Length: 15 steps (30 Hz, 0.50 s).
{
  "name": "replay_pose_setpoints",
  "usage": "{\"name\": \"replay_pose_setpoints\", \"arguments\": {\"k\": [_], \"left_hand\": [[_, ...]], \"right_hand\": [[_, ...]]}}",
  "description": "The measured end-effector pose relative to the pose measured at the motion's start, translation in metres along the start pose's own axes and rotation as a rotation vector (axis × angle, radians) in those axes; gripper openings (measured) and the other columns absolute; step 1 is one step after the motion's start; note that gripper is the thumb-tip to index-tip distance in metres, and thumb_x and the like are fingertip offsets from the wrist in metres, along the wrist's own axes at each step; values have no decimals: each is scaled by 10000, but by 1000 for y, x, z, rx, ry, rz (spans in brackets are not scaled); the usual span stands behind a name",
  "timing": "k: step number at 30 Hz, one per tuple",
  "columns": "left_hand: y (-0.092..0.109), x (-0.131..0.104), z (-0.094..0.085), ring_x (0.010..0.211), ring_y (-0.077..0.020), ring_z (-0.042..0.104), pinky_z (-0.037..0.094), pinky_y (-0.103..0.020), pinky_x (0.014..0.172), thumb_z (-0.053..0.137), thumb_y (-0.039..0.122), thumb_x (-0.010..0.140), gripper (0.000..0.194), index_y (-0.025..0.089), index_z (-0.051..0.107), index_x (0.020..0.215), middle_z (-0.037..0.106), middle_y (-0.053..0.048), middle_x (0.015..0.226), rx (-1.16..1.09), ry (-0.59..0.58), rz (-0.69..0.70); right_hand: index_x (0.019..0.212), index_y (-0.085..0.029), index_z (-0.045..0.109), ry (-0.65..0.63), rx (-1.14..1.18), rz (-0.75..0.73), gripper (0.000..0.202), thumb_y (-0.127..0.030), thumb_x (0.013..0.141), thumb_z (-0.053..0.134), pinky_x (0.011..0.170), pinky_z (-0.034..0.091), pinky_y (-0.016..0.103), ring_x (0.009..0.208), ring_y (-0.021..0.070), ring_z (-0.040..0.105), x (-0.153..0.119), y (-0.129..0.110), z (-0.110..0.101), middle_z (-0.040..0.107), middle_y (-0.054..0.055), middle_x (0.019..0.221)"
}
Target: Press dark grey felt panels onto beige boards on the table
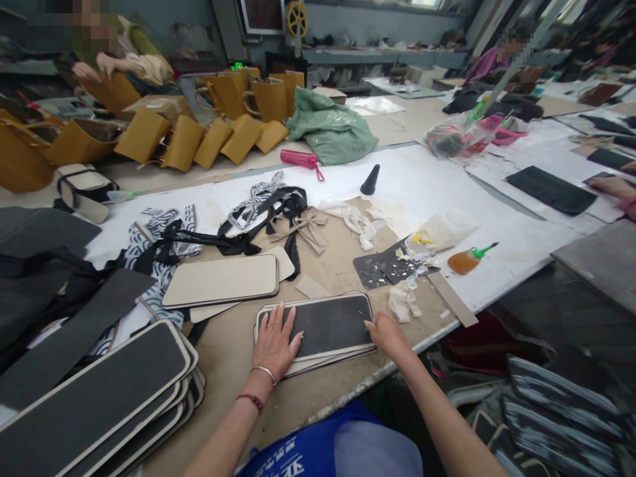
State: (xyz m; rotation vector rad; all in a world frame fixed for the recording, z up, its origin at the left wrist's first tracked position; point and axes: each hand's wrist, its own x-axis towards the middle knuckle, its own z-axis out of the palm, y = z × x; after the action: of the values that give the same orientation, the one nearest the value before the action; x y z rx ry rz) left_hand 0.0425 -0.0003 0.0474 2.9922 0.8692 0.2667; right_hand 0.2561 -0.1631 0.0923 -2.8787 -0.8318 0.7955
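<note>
A yellow wheel stands before a blue-grey wall. Just left of the wheel is a pale-framed dark panel; below and left of it glows a small green sign. Right of the wheel are a cluttered shelf, a bright window and, farthest, a slanting pole. Below it spreads the white-covered surface.

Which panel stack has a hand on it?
The central dark-topped stack: it alone has the left hand on top, the right hand at one end.
</note>
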Motion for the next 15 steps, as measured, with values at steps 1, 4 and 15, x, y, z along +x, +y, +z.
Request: {"name": "replay_pose_setpoints", "arguments": {"k": [1, 4, 15], "left_hand": [[0, 0, 0, 1288, -294, 315, 314, -452, 1030, 452, 407, 832, 525, 174, 417, 1302, 358, -153, 1391, 2, -2, 2], [0, 1, 0, 1291, -298, 308, 311, -456, 1033, 452, 406, 833, 531, 168, 411, 1305, 355, -161, 1391, 13, -10, 7], [0, 2, -3, 1294, -311, 296, 280, -482, 1043, 438, 404, 842, 537, 155, 394, 1315, 339, -175, 1396, 3, -67, -5]], "right_hand": [[916, -93, 578, -3, 3, -2, 241, -284, 861, 442, 690, 386, 295, 857, 237, 582, 0, 0, -1, 627, 136, 870], [893, -87, 589, -18, 23, -16, 244, -285, 857, 450, 677, 384, 282, 838, 224, 577, 1, 2, -4, 626, 130, 856], [717, -139, 605, -101, 68, -15, 223, -330, 804, 530, 603, 376, 244, 726, 187, 580, 15, 5, -14, 626, 72, 713]]}}
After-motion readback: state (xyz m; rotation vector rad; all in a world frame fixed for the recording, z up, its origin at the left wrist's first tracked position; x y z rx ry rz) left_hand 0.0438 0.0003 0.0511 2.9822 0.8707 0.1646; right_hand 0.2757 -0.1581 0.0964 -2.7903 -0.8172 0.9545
